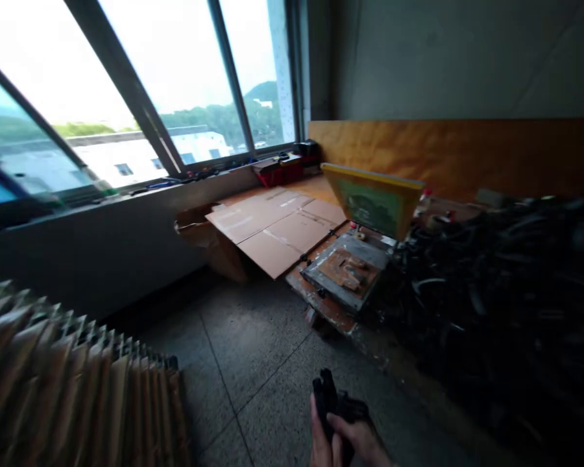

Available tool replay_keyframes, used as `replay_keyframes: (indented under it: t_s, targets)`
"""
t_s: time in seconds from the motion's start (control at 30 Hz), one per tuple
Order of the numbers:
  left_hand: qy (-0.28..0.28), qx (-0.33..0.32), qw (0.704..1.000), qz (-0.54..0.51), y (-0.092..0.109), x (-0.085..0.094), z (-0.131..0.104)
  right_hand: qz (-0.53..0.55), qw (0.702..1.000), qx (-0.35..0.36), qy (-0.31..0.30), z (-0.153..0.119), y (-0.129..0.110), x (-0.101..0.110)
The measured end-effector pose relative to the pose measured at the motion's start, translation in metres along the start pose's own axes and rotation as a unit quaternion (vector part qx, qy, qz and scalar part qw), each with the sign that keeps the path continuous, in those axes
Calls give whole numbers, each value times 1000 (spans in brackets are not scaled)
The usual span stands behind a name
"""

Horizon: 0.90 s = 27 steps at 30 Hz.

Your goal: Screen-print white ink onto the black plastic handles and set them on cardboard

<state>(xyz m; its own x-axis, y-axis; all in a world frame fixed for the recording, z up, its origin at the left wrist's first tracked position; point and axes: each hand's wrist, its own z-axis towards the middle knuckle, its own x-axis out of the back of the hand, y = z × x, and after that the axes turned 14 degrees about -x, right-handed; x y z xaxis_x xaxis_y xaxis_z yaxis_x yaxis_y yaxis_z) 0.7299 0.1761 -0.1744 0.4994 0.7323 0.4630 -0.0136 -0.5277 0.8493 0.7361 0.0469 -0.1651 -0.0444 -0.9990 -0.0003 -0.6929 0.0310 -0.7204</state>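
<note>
At the bottom of the head view, my left hand (320, 438) and my right hand (360, 440) are close together above the floor. Both are closed around black parts (327, 395) whose exact kind I cannot make out in the dim light. The left fingers lie along the left side of the parts, and the right thumb presses from the right. Ahead of the hands stands a worktable with a flat metal base (316, 274) bearing a worn wooden jig (338, 269). Over its back edge a green printing screen (372, 204) in a yellowish frame is tilted up.
A large heap of dark parts (506, 292) covers the table's right side. Flattened cardboard (272, 227) overhangs the table's left side. At lower left stands a rack of brown boards (92, 395). A red box (279, 172) sits by the window; speckled floor (253, 337) lies between.
</note>
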Motion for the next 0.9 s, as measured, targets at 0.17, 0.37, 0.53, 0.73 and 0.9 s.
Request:
replay_keyframes:
  t_s: [0.17,0.37,0.53,0.73,0.9]
  targets:
    - [15,-182,976,-123,128,-1,52,55,964,138,221,-52,-89,77]
    - [-71,-396,898,-177,306,-33,168,-85,836,226,493,-102,-195,232]
    - [-241,-439,859,-108,441,-85,260,-225,662,151,699,-134,-254,366]
    - [-254,-472,844,3,423,-89,283,-294,616,48,729,-147,-244,443]
    - [-234,-412,880,14,315,-23,274,-236,746,92,616,-119,-194,437]
